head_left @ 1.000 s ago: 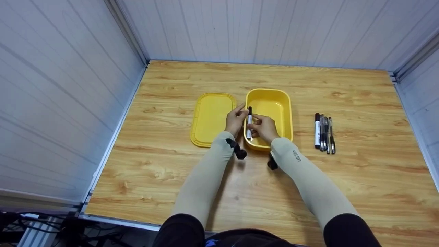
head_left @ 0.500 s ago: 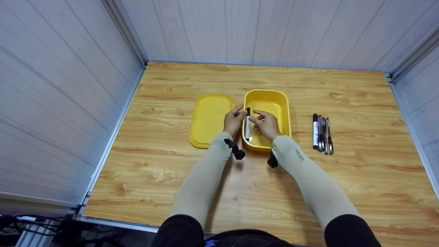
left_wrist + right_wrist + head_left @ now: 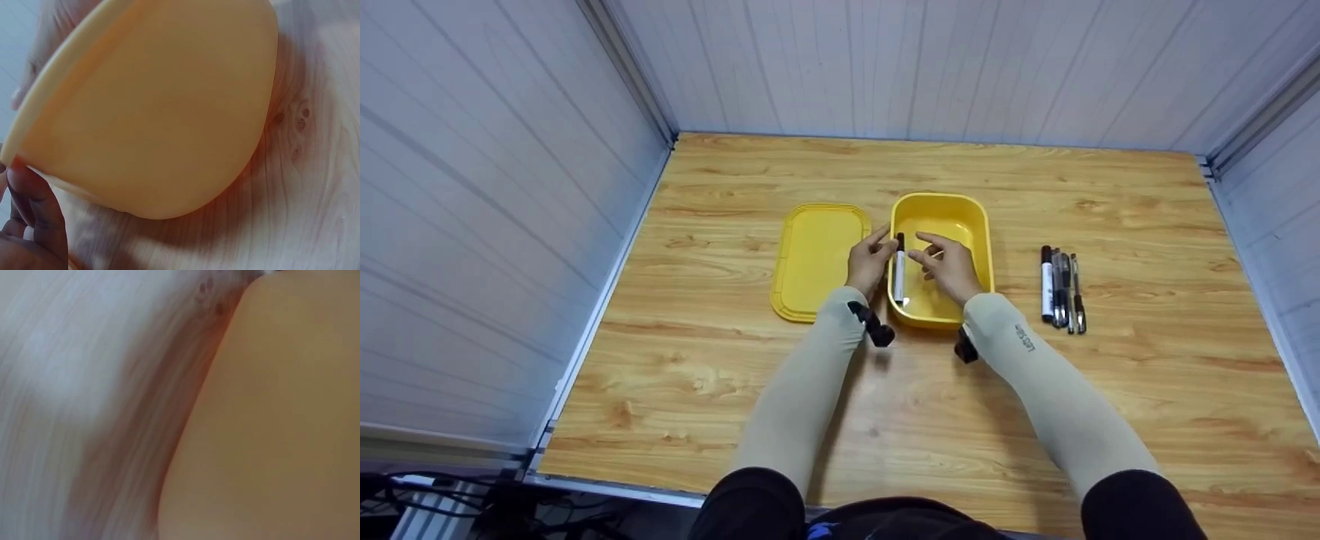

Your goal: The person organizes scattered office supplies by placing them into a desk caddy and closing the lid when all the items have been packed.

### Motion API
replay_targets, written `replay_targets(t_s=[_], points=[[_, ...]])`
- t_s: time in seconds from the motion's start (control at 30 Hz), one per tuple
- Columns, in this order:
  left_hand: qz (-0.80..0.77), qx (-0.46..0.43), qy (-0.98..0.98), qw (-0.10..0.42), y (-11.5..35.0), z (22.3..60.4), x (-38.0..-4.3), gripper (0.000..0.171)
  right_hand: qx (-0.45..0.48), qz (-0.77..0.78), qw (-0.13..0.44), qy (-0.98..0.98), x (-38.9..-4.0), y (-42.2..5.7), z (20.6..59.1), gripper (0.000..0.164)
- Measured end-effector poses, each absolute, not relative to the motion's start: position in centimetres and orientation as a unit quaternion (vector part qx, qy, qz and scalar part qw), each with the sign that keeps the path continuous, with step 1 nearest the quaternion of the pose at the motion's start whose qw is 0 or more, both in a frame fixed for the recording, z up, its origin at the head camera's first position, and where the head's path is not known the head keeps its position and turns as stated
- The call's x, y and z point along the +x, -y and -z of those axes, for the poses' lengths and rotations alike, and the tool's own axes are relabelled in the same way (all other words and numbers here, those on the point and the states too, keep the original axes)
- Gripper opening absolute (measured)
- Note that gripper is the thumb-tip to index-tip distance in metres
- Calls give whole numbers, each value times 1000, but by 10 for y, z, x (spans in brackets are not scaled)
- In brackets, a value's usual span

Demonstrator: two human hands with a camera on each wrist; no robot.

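Plainly, our left grip (image 3: pixel 868 264) pinches the left rim of the yellow box (image 3: pixel 937 206); 1 marker (image 3: pixel 900 276) lies inside along that wall, long axis near-to-far, nearer this hand. Just rightward, we hold our right grip (image 3: pixel 951 268) spread and unladen.

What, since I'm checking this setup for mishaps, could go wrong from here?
The marker in the yellow box sits lengthwise along its left side and could roll if the left hand, gripping that side, tilts the box. The right hand, over the box and holding nothing, might knock it. The loose pens right of the box could scatter if the right sleeve brushes them.
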State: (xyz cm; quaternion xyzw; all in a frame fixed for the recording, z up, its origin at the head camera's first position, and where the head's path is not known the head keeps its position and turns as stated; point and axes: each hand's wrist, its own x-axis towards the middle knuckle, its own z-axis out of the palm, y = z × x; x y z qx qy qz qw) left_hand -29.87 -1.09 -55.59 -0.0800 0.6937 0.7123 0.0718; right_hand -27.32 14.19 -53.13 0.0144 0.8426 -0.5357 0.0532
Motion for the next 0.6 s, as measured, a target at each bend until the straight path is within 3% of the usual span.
replay_targets(t_s=[0.6], points=[[-701,-80,-705,74,12,555,-299,41,25,527,8,-849,-269,-172,526,49]])
